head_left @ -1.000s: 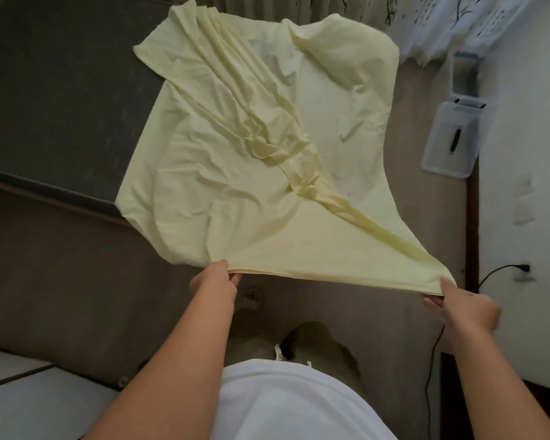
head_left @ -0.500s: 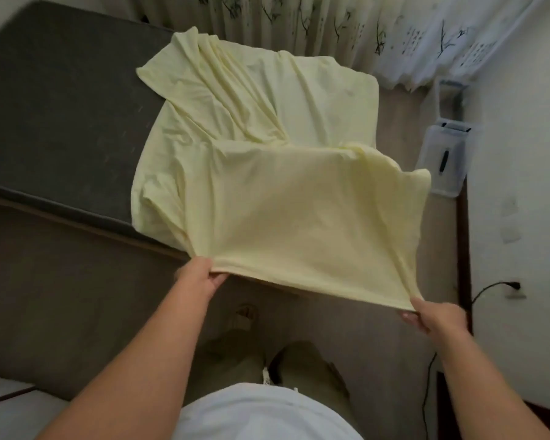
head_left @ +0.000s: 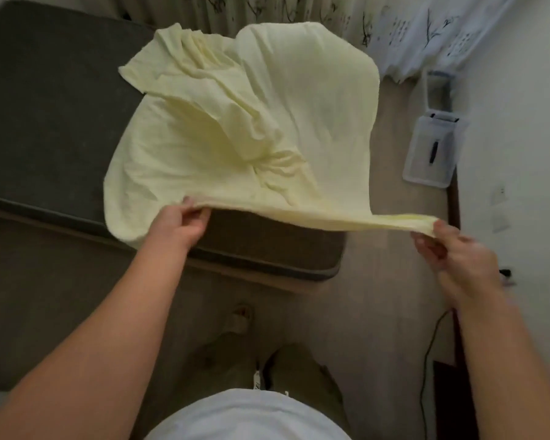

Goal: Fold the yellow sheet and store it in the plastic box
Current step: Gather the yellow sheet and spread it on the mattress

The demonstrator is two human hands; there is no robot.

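The pale yellow sheet (head_left: 299, 106) billows in the air above the corner of the dark grey mattress (head_left: 45, 122), its far part ballooned upward and its middle creased. My left hand (head_left: 180, 223) grips the sheet's near edge over the mattress's front side. My right hand (head_left: 448, 246) pinches the near right corner, out over the floor, and the edge between the hands is pulled taut. The clear plastic box (head_left: 432, 150) sits on the floor by the right wall, open, with a dark pen-like object inside.
Patterned curtains (head_left: 410, 30) hang at the back. A white wall (head_left: 521, 154) runs along the right, with a black cable (head_left: 426, 360) trailing down on the floor. My feet (head_left: 267, 360) stand on the beige floor in front of the mattress.
The sheet has been flicked upward and away; its far part now balloons high over the mattress. Both hands rose and moved forward, still holding the near edge.
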